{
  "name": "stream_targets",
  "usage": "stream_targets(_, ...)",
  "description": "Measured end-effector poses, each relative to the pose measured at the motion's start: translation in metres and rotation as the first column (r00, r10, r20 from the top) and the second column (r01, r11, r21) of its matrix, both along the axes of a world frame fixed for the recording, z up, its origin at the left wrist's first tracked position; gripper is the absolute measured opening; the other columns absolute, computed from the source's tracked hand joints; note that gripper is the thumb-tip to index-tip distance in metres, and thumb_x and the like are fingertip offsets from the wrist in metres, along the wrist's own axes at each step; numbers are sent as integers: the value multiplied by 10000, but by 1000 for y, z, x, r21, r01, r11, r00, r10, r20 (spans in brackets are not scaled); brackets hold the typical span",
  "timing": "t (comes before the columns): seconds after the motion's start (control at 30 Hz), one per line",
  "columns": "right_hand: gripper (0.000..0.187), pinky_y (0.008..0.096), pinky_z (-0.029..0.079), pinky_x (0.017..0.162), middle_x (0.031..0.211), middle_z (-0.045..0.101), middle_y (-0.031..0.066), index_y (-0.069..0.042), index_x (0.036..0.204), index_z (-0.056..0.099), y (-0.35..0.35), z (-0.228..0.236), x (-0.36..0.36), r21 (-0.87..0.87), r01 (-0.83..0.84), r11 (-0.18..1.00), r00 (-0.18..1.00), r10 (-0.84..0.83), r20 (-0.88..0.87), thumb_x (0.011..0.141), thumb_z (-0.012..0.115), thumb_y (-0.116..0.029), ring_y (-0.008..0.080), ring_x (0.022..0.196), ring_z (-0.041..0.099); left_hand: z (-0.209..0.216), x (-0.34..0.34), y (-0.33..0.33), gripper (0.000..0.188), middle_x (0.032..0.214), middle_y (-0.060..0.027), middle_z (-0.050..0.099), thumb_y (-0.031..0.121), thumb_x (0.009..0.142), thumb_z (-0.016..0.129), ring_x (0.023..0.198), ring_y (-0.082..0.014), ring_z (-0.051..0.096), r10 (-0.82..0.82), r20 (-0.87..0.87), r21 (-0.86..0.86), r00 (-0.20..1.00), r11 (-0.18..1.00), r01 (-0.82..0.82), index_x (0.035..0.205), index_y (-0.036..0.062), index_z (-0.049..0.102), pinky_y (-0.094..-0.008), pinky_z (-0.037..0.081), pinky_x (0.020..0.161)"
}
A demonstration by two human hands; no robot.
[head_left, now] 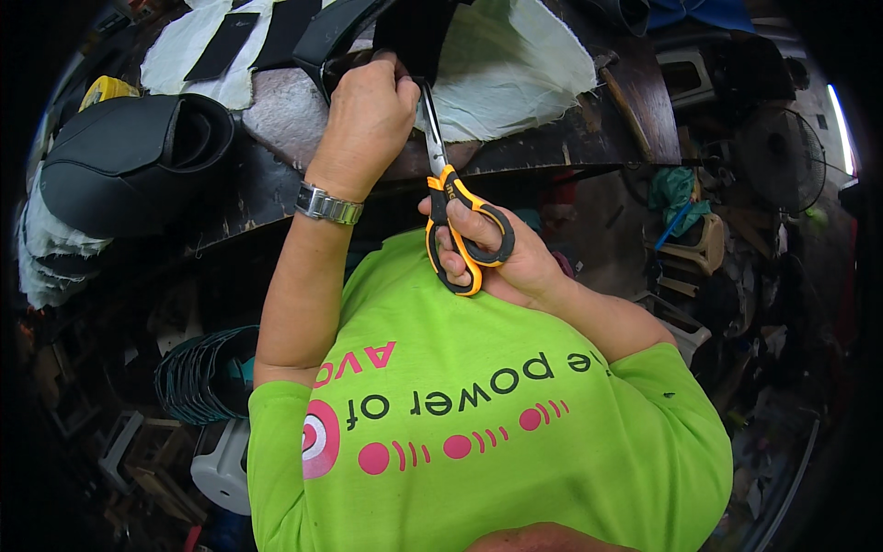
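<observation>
Scissors [441, 189] in the right grip [515, 253]: yellow-orange and black handles, shiny metal blades. Fingers are clamped around the handle loops; blades point up and away, tips just beside the left grip [372, 115]. Can't tell whether the tips touch the black piece [414, 37]. Left grip is closed on the lower edge of that piece, fingertips partly hidden; metal-link watch [329, 204] on the wrist below.

Black piece: bent, smooth leather-like panel on one side, matte fabric-like face on the other. Right of left grip, thin wrinkled whitish cloth [520, 78]. Below and left of it, mottled grey slab [285, 110], rough-looking. Farther left, flat black strips [223, 46] on frayed pale cloth [175, 64], then a curled, seamed black roll [115, 161].

Dark, scuffed tabletop [262, 189] beyond right grip. Cluttered room: standing fan [780, 158] and beige stool [704, 244] well right of right grip.
</observation>
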State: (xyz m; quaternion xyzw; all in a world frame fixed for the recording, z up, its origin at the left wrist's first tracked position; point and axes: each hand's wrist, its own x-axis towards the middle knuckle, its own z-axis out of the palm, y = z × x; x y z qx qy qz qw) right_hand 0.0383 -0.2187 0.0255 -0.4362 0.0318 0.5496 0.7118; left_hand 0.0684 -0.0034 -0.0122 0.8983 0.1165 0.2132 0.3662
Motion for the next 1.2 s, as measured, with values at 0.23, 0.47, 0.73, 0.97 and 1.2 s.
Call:
stream_targets(0.23, 452, 224, 456, 540, 744, 537, 17, 18, 1246, 560, -5, 2, 2, -25, 34, 999, 999, -34, -9, 1016, 692, -348, 80, 609, 562, 0, 1, 2, 215, 875, -259, 704, 161, 935, 617, 841, -455, 675, 12, -6, 14, 1000, 1000, -12, 952, -38, 695, -476, 542, 780)
stream_targets(0.47, 394, 203, 426, 496, 722, 563, 16, 20, 1215, 587, -14, 3, 14, -67, -6, 998, 999, 9, 41, 989, 723, -272, 71, 525, 529, -1, 3, 9, 234, 888, -255, 707, 181, 937, 620, 859, -457, 676, -18, -29, 48, 999, 999, 19, 978, -34, 702, -471, 541, 791)
stream_targets(0.73, 502, 186, 442, 507, 821, 626, -9, 11, 1276, 633, -64, 20, 65, -199, 261, 945, 697, -42, 716, 825, 845, -49, 38, 558, 560, 15, -16, 52, 266, 946, -191, 705, 214, 950, 702, 850, -338, 688, -171, -121, 71, 978, 981, 180, 1058, -29, 697, -397, 553, 780)
stream_targets(0.97, 546, 315, 500, 686, 776, 573, 46, -86, 1275, 624, -71, -23, 197, -482, 644, 594, 67, 584, 809, 767, 822, -66, 153, 716, 583, -2, -36, 27, 271, 1074, -159, 624, 127, 863, 794, 904, -345, 698, -94, 55, 85, 994, 992, 89, 1078, -5, 696, -406, 578, 814)
stream_targets(1.2, 396, 331, 548, 770, 916, 684, 115, -75, 1201, 692, -44, 20, 202, -479, 679, 556, -352, 820, 451, 816, 734, 6, 187, 837, 684, -16, -38, 18, 234, 1094, -145, 632, 134, 863, 780, 903, -345, 699, 27, 128, 91, 991, 995, -38, 1048, 13, 702, -416, 579, 772)
